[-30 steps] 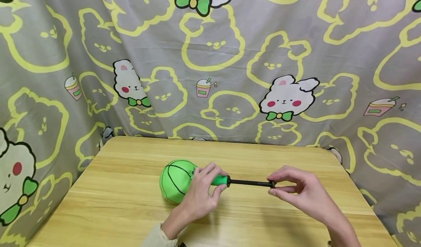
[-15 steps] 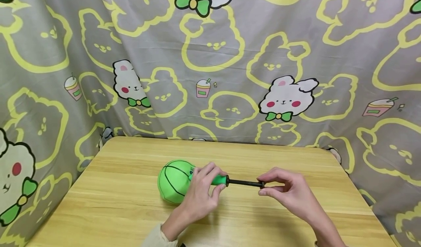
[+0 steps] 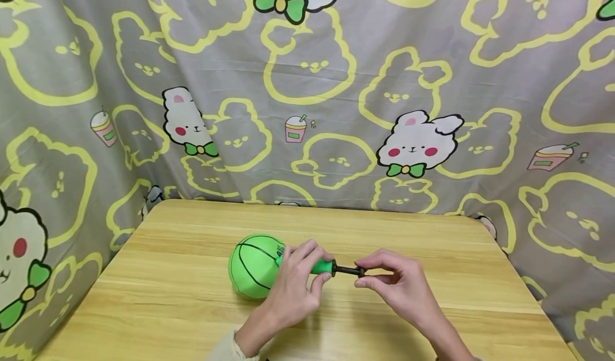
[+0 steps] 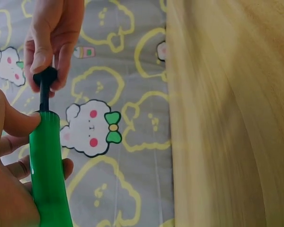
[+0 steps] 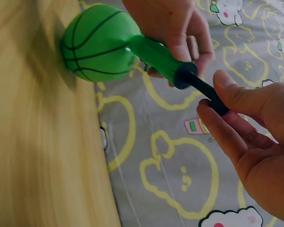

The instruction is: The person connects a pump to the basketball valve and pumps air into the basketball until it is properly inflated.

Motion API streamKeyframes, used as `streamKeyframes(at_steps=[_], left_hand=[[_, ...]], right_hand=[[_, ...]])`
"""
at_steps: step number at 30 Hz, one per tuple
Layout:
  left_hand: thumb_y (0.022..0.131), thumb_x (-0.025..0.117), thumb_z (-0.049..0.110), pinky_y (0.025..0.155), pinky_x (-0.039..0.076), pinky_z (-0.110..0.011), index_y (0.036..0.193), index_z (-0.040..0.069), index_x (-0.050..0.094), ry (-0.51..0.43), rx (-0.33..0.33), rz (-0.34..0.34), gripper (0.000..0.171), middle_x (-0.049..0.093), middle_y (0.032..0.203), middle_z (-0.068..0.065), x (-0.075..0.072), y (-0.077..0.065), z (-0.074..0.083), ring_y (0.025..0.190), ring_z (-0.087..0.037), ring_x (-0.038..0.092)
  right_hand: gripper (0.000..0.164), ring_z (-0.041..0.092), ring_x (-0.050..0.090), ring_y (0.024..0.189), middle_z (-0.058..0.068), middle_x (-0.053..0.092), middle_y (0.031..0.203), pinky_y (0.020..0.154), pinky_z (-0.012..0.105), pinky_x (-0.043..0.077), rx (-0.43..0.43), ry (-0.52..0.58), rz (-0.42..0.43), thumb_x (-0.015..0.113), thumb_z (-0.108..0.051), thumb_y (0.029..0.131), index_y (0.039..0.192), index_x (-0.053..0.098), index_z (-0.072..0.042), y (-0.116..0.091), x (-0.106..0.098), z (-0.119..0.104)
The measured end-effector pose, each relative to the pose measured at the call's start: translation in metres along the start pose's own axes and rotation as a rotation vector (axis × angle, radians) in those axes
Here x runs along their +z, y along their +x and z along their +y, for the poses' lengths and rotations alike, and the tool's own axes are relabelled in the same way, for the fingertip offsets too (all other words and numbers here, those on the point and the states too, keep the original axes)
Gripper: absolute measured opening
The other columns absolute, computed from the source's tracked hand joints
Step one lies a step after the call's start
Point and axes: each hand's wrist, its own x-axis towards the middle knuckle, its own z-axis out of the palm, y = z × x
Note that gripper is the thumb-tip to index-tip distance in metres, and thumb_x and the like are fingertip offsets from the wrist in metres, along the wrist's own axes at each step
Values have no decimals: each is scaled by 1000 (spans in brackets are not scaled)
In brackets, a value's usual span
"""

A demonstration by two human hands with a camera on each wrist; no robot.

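Observation:
A green ball [image 3: 252, 265] with black basketball lines sits on the table, its side slightly dented near the pump. My left hand [image 3: 294, 286] grips the green barrel of a hand pump [image 4: 48, 165], whose far end meets the ball in the right wrist view. Out of the barrel a short length of black rod [image 3: 348, 270] shows. At the rod's outer end, my right hand [image 3: 396, 283] pinches the black handle [image 5: 217, 106] between thumb and fingers. Part of the barrel is hidden behind the left hand.
The light wooden table [image 3: 168, 275] carries the ball. Behind it and at both sides hangs a grey curtain [image 3: 331, 104] with yellow bear outlines and white rabbits.
My right hand has moved left toward the left hand, pushing the black rod farther into the barrel. The ball has shifted slightly left; the left hand stays nearly in place.

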Motion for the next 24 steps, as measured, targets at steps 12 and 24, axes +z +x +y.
streamKeyframes(at_steps=[12, 24], left_hand=[[79, 79, 9, 89, 38, -38, 102, 18, 67, 14, 35, -24, 28, 59, 100, 9, 5, -2, 3, 93, -7, 57], [87, 77, 17, 93, 39, -38, 111, 20, 68, 24, -1, -58, 26, 59, 106, 10, 1, -3, -2, 100, -7, 57]], right_hand=[[29, 20, 73, 95, 9, 74, 102, 70, 37, 60, -31, 7, 17, 83, 3, 79, 106, 77, -7, -1, 19, 3], [25, 22, 72, 99, 12, 70, 106, 75, 39, 60, 29, 47, -38, 80, 5, 84, 105, 72, -4, 1, 12, 1]])
